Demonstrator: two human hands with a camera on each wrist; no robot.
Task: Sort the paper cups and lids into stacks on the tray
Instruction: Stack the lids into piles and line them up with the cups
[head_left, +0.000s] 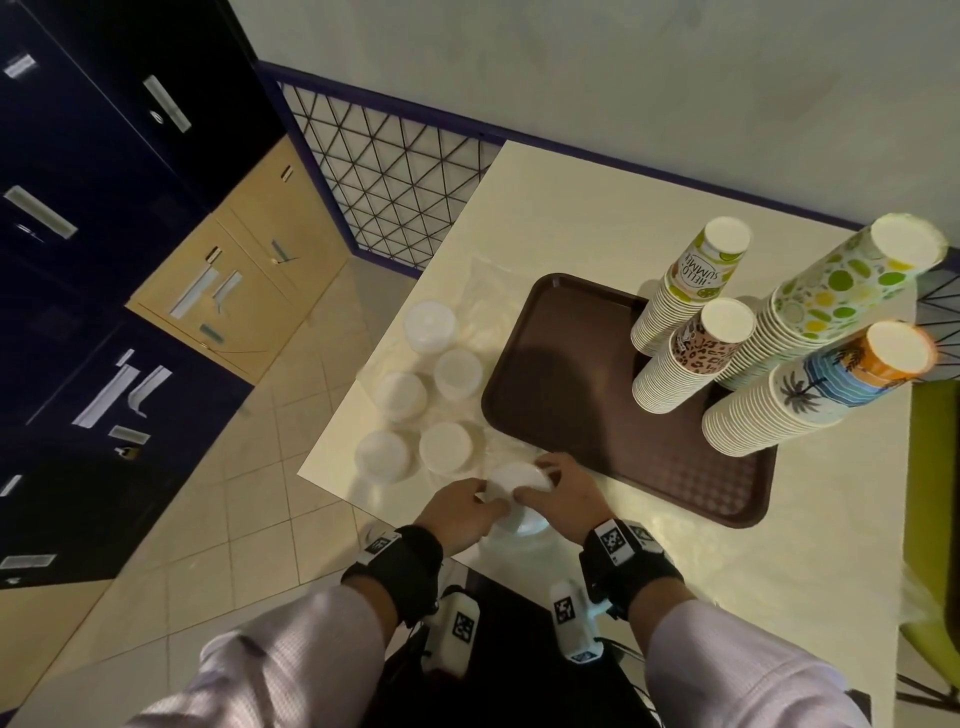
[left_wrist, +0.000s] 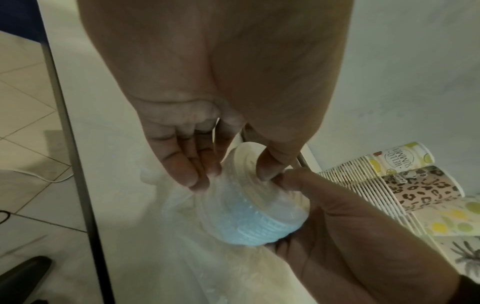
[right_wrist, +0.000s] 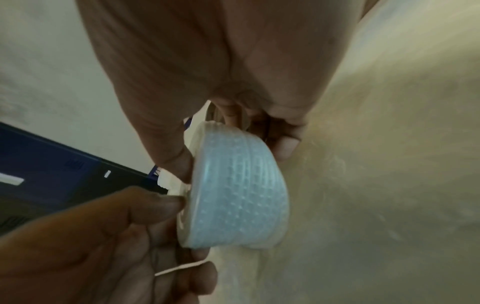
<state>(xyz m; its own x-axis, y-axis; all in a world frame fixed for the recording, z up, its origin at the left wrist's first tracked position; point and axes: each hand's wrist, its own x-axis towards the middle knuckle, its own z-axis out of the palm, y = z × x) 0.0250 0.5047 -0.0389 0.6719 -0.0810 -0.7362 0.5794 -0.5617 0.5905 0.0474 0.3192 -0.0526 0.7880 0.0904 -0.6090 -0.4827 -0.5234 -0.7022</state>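
Note:
A short stack of white lids (head_left: 514, 486) in a clear plastic sleeve is held between both hands at the table's front edge, left of the brown tray (head_left: 597, 415). My left hand (head_left: 485, 501) pinches the top of the lid stack (left_wrist: 249, 211) with fingers and thumb. My right hand (head_left: 535, 486) grips the lid stack (right_wrist: 241, 195) round its side. Several more lid stacks (head_left: 445, 447) stand on the table left of the tray. Upside-down cup stacks fill the tray's right part: lemon print (head_left: 691, 280), leopard print (head_left: 691, 353), lime dots (head_left: 841, 291), palm trees (head_left: 810, 389).
The cream table (head_left: 571, 208) ends just behind my hands, with tiled floor (head_left: 234, 493) below on the left. Crumpled clear plastic (head_left: 483, 291) lies beyond the lid stacks. A green chair (head_left: 930, 493) stands at the right. Dark cabinets (head_left: 104, 156) line the left.

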